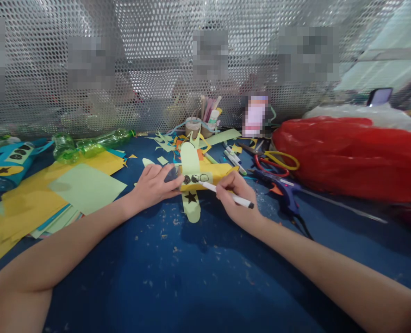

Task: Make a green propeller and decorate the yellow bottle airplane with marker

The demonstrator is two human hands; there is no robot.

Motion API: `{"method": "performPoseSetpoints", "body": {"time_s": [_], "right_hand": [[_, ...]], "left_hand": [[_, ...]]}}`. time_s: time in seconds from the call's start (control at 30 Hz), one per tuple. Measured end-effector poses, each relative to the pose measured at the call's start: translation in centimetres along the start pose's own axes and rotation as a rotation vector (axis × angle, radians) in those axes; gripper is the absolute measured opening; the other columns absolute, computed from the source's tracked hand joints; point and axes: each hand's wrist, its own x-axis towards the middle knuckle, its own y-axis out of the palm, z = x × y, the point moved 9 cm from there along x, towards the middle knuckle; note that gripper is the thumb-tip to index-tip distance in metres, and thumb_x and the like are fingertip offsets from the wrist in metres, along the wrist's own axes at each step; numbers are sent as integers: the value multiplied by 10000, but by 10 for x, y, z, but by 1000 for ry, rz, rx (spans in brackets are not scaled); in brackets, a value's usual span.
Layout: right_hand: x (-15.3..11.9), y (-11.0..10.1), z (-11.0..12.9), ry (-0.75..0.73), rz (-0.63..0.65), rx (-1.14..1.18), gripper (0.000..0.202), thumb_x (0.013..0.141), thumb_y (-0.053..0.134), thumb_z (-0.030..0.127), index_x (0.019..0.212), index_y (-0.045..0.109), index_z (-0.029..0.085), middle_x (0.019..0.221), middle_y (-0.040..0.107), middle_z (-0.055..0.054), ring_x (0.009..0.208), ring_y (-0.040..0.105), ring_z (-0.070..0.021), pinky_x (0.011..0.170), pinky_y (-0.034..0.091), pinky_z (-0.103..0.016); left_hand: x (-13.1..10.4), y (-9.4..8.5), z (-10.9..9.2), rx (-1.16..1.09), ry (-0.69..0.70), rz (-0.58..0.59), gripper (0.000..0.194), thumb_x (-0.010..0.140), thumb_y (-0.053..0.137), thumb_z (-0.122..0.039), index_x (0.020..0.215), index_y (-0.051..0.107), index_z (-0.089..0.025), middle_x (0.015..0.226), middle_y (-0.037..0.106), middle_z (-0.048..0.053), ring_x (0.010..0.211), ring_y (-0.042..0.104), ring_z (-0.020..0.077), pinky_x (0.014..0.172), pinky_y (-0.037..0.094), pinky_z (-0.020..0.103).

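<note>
A yellow paper model plane (219, 172) lies on the blue table, with pale green wings. One wing (191, 212) bears a black star. Along its side runs a pale strip with two dark ovals and one outlined oval. My left hand (157, 182) is closed round the plane's left end, where a clear bottle part shows. My right hand (238, 196) grips a white marker (238, 200) with a black end; its tip touches or nearly touches the strip near the ovals.
Yellow and green paper sheets (87, 185) and green bottles (104, 140) lie left. Paper scraps and a cup of sticks (193, 126) stand behind. At right are markers (233, 158), scissors (271, 166), a blue glue gun (287, 192) and a red bag (347, 157).
</note>
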Motion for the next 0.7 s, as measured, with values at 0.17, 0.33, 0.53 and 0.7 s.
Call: {"method": "performPoseSetpoints", "body": {"time_s": [0.17, 0.33, 0.53, 0.7], "right_hand": [[-1, 0, -1, 7, -3, 9, 170, 803, 544, 150, 713, 432, 240, 578, 526, 57, 487, 482, -113, 470, 376, -253], [-1, -1, -2, 14, -7, 10, 174, 799, 547, 153, 706, 429, 240, 577, 522, 55, 490, 481, -115, 470, 375, -257], [0, 0, 1, 3, 1, 7, 172, 787, 547, 149, 705, 427, 240, 574, 520, 56, 479, 474, -112, 465, 372, -254], [1, -1, 4, -3, -10, -3, 172, 781, 541, 148, 695, 423, 239, 559, 511, 57, 476, 468, -114, 465, 369, -254]], "left_hand": [[-2, 4, 1, -21, -11, 20, 327, 887, 523, -550, 1082, 587, -295, 1151, 616, 102, 850, 482, 233, 749, 358, 353], [-4, 9, 3, -72, -36, 55, 339, 888, 518, -553, 1120, 572, -314, 1179, 602, 101, 872, 484, 234, 770, 357, 361], [-4, 10, 2, -51, -32, 75, 339, 893, 504, -559, 1119, 580, -317, 1182, 607, 98, 868, 489, 234, 759, 359, 362], [-3, 5, 1, -19, -14, 33, 338, 888, 515, -558, 1093, 591, -301, 1159, 620, 101, 858, 493, 235, 757, 365, 358]]}}
